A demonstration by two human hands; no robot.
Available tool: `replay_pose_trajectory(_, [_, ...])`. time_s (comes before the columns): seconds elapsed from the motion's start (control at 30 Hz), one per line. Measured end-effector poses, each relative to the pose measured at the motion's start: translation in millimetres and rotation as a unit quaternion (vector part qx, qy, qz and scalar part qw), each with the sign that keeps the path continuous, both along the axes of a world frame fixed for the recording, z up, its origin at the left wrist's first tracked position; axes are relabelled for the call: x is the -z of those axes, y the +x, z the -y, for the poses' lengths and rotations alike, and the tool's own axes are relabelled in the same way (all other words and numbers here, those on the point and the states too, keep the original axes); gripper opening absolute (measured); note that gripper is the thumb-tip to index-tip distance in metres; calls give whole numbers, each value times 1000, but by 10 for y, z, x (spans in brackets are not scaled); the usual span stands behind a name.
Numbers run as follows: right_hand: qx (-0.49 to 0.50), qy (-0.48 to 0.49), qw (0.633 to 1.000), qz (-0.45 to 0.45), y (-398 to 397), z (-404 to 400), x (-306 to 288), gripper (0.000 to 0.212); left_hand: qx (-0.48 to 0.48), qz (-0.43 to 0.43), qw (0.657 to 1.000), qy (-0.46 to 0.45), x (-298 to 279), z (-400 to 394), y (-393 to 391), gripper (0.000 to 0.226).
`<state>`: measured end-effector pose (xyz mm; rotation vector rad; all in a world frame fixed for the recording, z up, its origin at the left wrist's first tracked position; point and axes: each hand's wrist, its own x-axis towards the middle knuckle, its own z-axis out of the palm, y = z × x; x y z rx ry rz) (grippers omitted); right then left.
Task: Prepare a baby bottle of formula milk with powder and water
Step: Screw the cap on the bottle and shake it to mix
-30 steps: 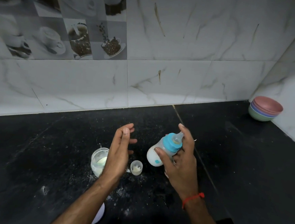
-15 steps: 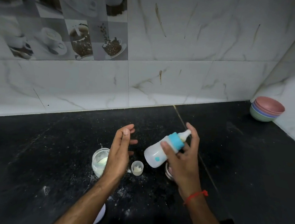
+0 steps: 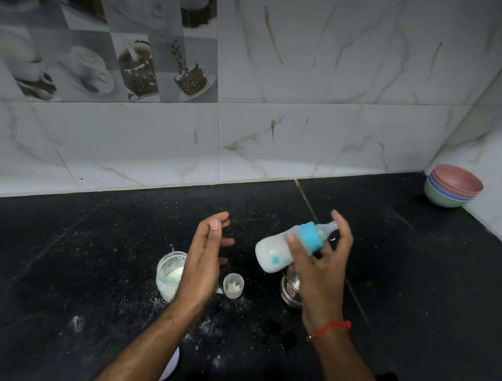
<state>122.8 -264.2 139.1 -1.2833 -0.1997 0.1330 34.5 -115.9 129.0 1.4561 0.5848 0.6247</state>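
Note:
My right hand grips a baby bottle near its blue collar, above the black counter. The bottle is full of white milk and lies tilted, teat up to the right, base down to the left. My left hand hovers to the left of it, fingers straight, holding nothing. Under the left hand stands a clear jar with white powder in it. A small clear cup with a bit of powder sits between my hands. A metal cup stands partly hidden behind my right hand.
White powder is scattered over the black counter around the jar and cup. A white lid peeks out under my left forearm. A stack of coloured bowls sits in the far right corner against the tiled wall.
My right hand has tipped the bottle further over, so the teat points more to the right and the base has swung left. My left hand has stayed in place.

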Motion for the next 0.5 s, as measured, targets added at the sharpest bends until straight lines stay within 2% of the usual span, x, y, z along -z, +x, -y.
replay_pose_trajectory(0.03, [17,78,992,-99,33,-3,-17,69,1,1,1000,0,-4,2,-3,40])
replay_pose_trajectory(0.1, [10,238,930,-280,125,8,-39,52,2,1,1000,0,-12,3,-6,40])
replay_pose_trajectory(0.17, [-7,320,874,-366,186,48,-36,48,4,0,1000,0,-15,5,-4,40])
replay_pose_trajectory(0.23, [-1,326,868,-373,215,81,-26,50,4,1,1000,-1,-15,4,-1,41])
replay_pose_trajectory(0.33, [10,309,883,-352,198,80,-10,54,6,0,1000,0,-18,5,5,42])
replay_pose_trajectory(0.5, [87,166,966,-179,140,69,-56,68,10,-2,1000,0,-8,23,17,43])
